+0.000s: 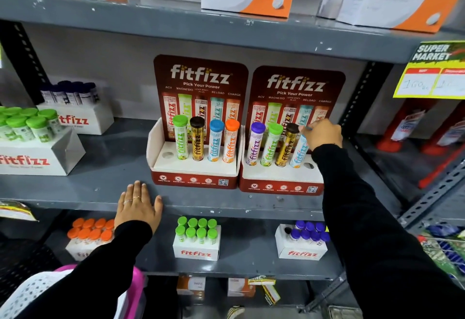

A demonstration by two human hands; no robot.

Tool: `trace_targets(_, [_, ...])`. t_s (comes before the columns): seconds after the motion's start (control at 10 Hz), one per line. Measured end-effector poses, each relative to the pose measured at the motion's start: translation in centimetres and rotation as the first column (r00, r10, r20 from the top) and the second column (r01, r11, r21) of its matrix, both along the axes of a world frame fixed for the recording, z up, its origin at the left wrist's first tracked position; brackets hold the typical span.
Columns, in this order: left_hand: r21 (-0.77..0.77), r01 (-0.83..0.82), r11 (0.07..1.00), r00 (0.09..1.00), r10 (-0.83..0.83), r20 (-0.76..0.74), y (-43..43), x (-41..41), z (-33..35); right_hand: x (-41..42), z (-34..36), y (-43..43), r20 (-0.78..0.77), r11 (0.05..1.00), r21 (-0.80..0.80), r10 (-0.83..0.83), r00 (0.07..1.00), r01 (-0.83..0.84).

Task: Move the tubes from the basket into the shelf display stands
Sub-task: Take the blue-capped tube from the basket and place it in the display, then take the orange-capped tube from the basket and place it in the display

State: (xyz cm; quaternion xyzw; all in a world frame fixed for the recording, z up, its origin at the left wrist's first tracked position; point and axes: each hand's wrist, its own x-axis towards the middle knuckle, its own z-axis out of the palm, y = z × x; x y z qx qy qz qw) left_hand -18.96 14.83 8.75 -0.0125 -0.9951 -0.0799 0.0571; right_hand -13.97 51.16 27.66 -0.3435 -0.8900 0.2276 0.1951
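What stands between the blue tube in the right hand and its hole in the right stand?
Nothing visible does. The right hand holds the blue tube by its top, with its bottom already at the fourth hole of the right stand, beside the black-capped tube.

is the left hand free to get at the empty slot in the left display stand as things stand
Probably yes. The left hand lies flat and empty on the shelf edge, just below and left of the left stand. Its empty slot is the leftmost hole, open from above, with nothing in front; the green-capped tube stands beside it.
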Motion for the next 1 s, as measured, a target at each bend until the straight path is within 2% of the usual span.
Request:
trace_targets(0.2, [0.011, 0.01, 1.0, 1.0, -0.01, -0.006, 0.0, 0.1, 0.2, 0.2, -1.0, 0.5, -0.033, 0.999, -0.027, 0.022, 0.999, -0.023])
trace_targets(0.3, [0.01, 0.014, 1.0, 1.0, -0.014, 0.005, -0.1, 0.0, 0.1, 0.6, -1.6, -0.4, -0.096, 0.999, 0.022, -0.029, 0.995, 0.032])
trace_targets(0.4, [0.043, 0.027, 0.999, 1.0, -0.027, -0.012, -0.2, 0.1, 0.0, 0.6, -2.0, -2.8, -0.337, 0.983, 0.157, -0.041, 0.941, 0.099])
trace_targets(0.5, [0.1, 0.055, 0.993, 0.997, -0.05, -0.056, -0.4, 1.2, -0.2, -0.2, -2.6, -8.1, -0.448, 0.954, 0.291, 0.201, 0.871, -0.071])
trace_targets(0.6, [0.141, 0.141, 0.98, 0.984, -0.123, -0.128, -1.1, 3.5, -1.0, -0.9, -4.5, -16.3, -0.416, 0.827, 0.397, 0.548, 0.725, -0.397])
trace_targets(0.7, [0.122, 0.18, 0.976, 0.981, -0.17, -0.093, -3.3, 5.6, -2.9, -0.6, -8.2, -24.7, -0.318, 0.603, 0.457, 0.797, 0.513, -0.654])
trace_targets(0.8, [0.221, -0.027, 0.975, 0.993, 0.001, 0.117, -6.6, 8.5, -5.9, 0.3, -13.2, -31.9, -0.165, 0.412, 0.389, 0.911, 0.377, -0.824])
trace_targets(0.9, [0.263, -0.346, 0.901, 0.914, 0.26, 0.312, -9.5, 13.5, -10.4, 0.9, -18.2, -37.1, 0.032, 0.219, 0.264, 0.971, 0.235, -0.939])
trace_targets(1.0, [0.181, -0.539, 0.822, 0.775, 0.401, 0.489, -11.2, 18.8, -13.6, 0.6, -23.6, -41.8, 0.359, -0.051, 0.122, 0.933, -0.004, -0.991])
